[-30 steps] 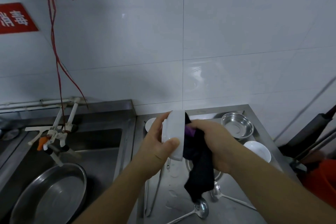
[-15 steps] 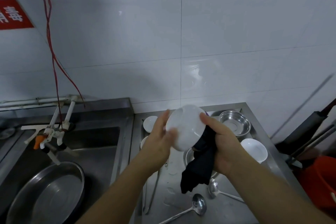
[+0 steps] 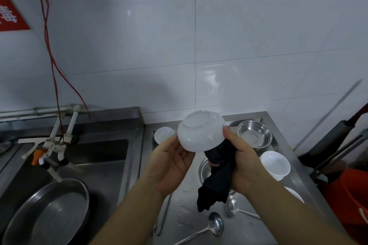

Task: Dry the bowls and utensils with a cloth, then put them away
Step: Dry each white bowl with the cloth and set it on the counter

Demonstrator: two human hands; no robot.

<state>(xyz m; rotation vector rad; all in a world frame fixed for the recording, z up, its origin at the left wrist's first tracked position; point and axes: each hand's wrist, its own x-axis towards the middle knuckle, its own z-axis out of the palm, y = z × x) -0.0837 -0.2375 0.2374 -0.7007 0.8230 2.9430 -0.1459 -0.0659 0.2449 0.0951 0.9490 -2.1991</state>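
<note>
I hold a white bowl (image 3: pixel 201 133) upside down above the steel counter (image 3: pixel 191 201), its foot ring facing up. My left hand (image 3: pixel 171 163) lies palm up at the bowl's left rim, its fingers relaxed and touching the edge. My right hand (image 3: pixel 246 162) grips a dark cloth (image 3: pixel 217 181) that hangs down below it. Its thumb presses on the bowl's right side. On the counter lie a small white bowl (image 3: pixel 164 134), a steel bowl (image 3: pixel 253 133), stacked white bowls (image 3: pixel 275 165) and two ladles (image 3: pixel 216 225) (image 3: pixel 232 205).
Another steel bowl (image 3: pixel 203 169) sits partly hidden under the cloth. A long utensil (image 3: pixel 165 215) lies by the counter's left edge. The sink at left holds a large steel basin (image 3: pixel 47 213) under a tap (image 3: pixel 51 145). A red bucket (image 3: pixel 354 201) stands at right.
The bowl has turned from standing on edge to bottom up. My left hand has let go of the rim and opened palm up beside it. The cloth has moved from inside the bowl to beneath it.
</note>
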